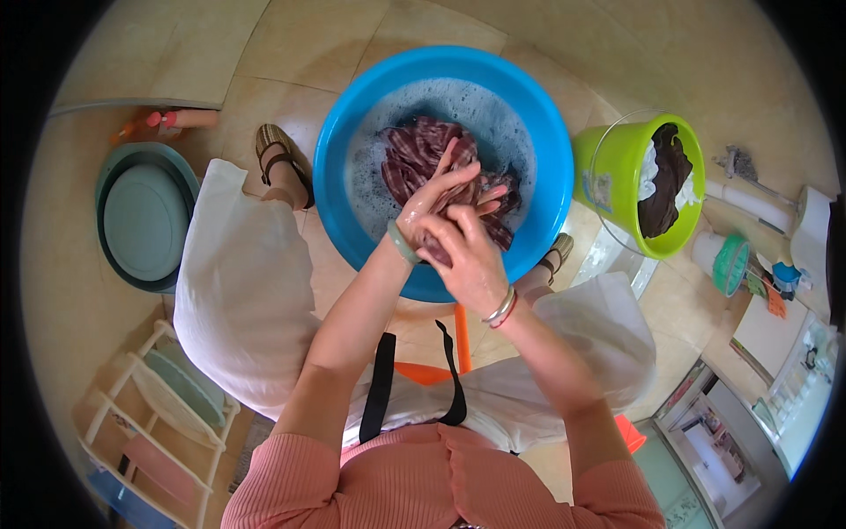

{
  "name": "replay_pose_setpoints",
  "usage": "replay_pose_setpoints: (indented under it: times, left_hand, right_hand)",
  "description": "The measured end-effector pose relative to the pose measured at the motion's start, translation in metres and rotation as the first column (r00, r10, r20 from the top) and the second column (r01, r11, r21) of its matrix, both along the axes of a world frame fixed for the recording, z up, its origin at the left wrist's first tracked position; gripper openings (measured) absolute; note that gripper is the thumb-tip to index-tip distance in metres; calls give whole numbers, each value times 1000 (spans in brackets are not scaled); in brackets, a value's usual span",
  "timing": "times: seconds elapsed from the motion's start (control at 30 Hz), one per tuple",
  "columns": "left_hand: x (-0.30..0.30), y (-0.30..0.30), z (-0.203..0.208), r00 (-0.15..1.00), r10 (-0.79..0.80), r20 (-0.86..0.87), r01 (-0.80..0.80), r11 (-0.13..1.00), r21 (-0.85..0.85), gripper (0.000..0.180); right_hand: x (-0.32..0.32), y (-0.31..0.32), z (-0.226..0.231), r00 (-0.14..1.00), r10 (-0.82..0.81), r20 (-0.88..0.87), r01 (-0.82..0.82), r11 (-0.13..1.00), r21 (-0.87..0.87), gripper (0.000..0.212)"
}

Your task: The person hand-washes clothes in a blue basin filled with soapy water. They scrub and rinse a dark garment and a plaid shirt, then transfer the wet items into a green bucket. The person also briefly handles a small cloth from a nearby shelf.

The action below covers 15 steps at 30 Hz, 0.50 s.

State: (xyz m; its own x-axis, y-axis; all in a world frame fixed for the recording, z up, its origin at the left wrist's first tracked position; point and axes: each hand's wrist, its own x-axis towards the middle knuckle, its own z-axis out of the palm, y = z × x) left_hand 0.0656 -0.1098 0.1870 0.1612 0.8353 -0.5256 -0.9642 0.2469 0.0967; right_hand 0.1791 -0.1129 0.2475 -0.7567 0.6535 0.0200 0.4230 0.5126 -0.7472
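Note:
A dark red striped cloth (414,159), wet and bunched, lies partly in soapy water inside a large blue basin (333,167). My left hand (441,189), with a pale green bangle at the wrist, is over the cloth with its fingers stretched out and apart. Curled fingers of my right hand (471,260), below silver bangles and a red string, grip a bunched fold of the same cloth close against the left palm. Part of the fold is hidden between the hands. Foam and bubbles surround the cloth.
A lime green bucket (608,176) holding dark and white cloths stands right of the basin. Stacked grey-green basins (145,220) sit at left, above a white rack (159,414). My sandalled feet flank the basin. An orange stool (462,339) shows beneath me.

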Motion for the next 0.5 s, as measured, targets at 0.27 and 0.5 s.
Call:
replay_pose_setpoints:
  times: [0.27,0.5]
  left_hand:
    - [21,-18,-76,969,143,203,-175,973,150,29]
    - [47,-8,-21,922,-26,-387,-207,810,-549,26]
  right_hand:
    - [-28,-3,-28,994,-84,-66,97,972,213,22]
    - [8,61,-109,872,-380,309,327,922,210,28]
